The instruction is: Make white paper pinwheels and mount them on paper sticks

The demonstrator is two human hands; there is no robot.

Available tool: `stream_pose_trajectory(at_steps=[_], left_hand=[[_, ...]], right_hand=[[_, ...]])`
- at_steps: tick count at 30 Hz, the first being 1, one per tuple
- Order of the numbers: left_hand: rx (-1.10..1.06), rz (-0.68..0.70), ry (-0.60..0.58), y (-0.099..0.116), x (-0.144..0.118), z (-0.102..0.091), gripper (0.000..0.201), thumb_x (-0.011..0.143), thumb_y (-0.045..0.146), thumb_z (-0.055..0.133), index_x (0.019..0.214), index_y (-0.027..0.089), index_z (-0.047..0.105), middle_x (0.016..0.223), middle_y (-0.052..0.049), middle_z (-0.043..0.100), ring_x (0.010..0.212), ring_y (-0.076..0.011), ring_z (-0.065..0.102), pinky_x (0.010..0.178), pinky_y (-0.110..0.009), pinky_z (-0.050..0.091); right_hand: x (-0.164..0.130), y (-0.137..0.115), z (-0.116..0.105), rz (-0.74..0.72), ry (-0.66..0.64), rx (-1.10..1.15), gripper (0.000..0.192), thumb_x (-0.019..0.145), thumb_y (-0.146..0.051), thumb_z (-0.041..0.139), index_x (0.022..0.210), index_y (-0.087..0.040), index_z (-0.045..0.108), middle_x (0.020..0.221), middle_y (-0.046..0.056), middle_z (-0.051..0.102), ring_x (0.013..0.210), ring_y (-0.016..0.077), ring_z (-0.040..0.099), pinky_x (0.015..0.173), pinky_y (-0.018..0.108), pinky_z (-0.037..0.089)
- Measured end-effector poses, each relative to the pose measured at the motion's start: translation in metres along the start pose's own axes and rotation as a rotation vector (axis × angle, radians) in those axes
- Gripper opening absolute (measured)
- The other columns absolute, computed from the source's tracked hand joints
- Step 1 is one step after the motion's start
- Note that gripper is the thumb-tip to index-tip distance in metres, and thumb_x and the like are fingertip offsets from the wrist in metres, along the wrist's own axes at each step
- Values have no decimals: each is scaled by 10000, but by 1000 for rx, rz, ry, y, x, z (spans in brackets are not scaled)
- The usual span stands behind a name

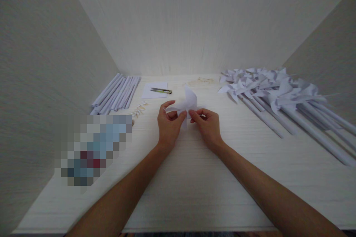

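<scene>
Between my two hands is a white paper pinwheel [190,98], its curled blades spreading up, left, right and down. My left hand [170,121] pinches it near the centre with the thumb, while the index finger is raised behind the left blade. From the other side, the thumb and fingertips of my right hand [206,122] close on the pinwheel near its centre. Whether a small pin sits under the fingertips is hidden. Both hands are above the middle of the white table [191,177].
Rolled paper sticks [116,92] lie at the back left. Thread snips [161,90] rest on white paper sheets [147,92]. Small white bits [139,109] and pale thin pieces [204,80] lie nearby. Finished pinwheels on sticks [278,89] pile at right. A blurred-out object [97,148] lies left.
</scene>
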State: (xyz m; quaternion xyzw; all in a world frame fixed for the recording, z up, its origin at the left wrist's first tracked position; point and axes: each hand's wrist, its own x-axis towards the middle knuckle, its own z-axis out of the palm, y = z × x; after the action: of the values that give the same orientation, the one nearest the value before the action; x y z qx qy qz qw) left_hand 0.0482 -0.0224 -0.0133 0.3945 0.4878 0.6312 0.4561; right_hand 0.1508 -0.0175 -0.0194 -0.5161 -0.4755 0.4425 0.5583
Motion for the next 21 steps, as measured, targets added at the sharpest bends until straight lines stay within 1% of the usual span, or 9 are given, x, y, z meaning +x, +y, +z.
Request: stream_pose_trajectory(at_steps=[3,7,13,21], left_hand=[[2,-1,-3,-1,0,0,483,564,195,663,999,168,454,543,50,604,500,-108,583,514,-216,452],[-7,0,-1,-1,1,0,483,563,201,668,997,165,458,580,30,627,512,-111,589,521,-224,459],[-24,-5,6,0,0,0,478,563,192,665,995,166,463,576,28,626,512,-118,590,522,-230,457],[-25,-5,2,0,0,0,476,562,192,666,989,160,459,577,28,630,508,-107,584,518,-218,451]], right_hand=[[0,0,0,-1,7,-1,216,617,-352,649,536,-170,568,486,-12,581,474,124,553,490,243,411],[0,1,0,-4,13,-6,215,621,-352,650,543,-167,572,483,-12,581,473,125,552,483,242,405],[0,1,0,-6,0,2,209,625,-345,652,548,-167,575,485,-16,578,475,120,550,483,238,401],[-1,0,1,2,10,21,203,619,-326,657,538,-165,564,479,-26,566,465,111,545,478,232,396]])
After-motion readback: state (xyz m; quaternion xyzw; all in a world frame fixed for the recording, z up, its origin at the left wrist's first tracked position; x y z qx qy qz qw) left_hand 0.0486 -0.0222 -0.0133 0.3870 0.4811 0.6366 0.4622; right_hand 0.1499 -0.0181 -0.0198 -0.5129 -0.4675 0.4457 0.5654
